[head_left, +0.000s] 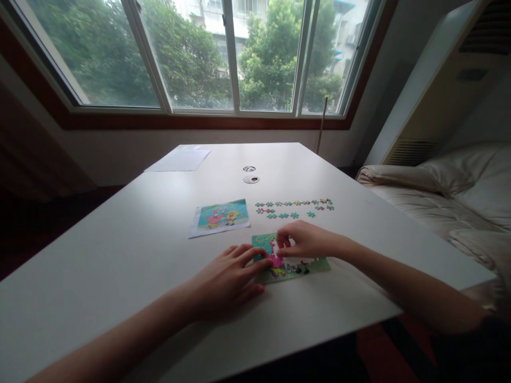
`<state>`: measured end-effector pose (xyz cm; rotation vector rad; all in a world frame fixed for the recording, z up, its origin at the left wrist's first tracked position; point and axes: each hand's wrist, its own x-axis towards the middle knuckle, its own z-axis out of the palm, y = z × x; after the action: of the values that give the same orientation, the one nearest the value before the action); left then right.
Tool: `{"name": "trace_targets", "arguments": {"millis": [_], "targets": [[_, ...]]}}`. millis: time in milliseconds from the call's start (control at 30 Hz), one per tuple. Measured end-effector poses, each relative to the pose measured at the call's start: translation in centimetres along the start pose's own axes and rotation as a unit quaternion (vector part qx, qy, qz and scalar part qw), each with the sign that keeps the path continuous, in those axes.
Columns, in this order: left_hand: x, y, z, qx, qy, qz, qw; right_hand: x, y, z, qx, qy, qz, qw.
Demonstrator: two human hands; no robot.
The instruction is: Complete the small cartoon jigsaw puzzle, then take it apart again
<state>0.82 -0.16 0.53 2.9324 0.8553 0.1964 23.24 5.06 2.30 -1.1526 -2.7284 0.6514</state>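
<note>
A partly filled jigsaw puzzle [261, 242] lies on the white table, teal at the top left, pink in the middle and green along its lower edge. My left hand [239, 266] rests with spread fingers on its left side, fingertips on the pink part. Above the puzzle's middle, the thumb and fingers of my right hand [301, 239] are bent together in a pinch; whatever is between them is hidden. Just beyond lie loose jigsaw pieces [283, 215] in rows, mostly teal. A printed cartoon picture [219, 217] lies to the left of those rows.
The white table [120, 255] reaches toward the window. Two small round items [251, 180] lie farther back, and a sheet of white paper [179, 159] is at the far left corner. A cream sofa [439, 186] stands to the right, near a thin stick [322, 125].
</note>
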Motion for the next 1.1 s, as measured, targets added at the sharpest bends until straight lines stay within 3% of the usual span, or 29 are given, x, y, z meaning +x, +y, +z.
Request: {"name": "trace_targets", "arguments": {"millis": [133, 233, 500, 900, 1100], "targets": [[-0.2, -0.1, 0.1, 0.013, -0.002, 0.013, 1.0, -1.0, 1.8, -2.5, -0.075, -0.015, 0.059, 0.995], [-0.2, -0.1, 0.1, 0.023, 0.002, 0.024, 0.999, -1.9, 3.5, -3.9, -0.088, -0.076, 0.104, 0.988], [-0.2, -0.2, 0.1, 0.032, -0.002, 0.034, 0.999, -2.3, 4.3, -3.8, -0.058, -0.133, 0.124, 0.982], [-0.3, -0.3, 0.1, 0.013, 0.008, 0.04, 0.999, -2.0, 4.5, -3.9, -0.027, -0.123, 0.085, 0.988], [-0.3, -0.7, 0.1, 0.035, 0.032, 0.019, 0.999, -0.3, 5.9, -4.1, -0.038, -0.018, 0.037, 0.998]]}}
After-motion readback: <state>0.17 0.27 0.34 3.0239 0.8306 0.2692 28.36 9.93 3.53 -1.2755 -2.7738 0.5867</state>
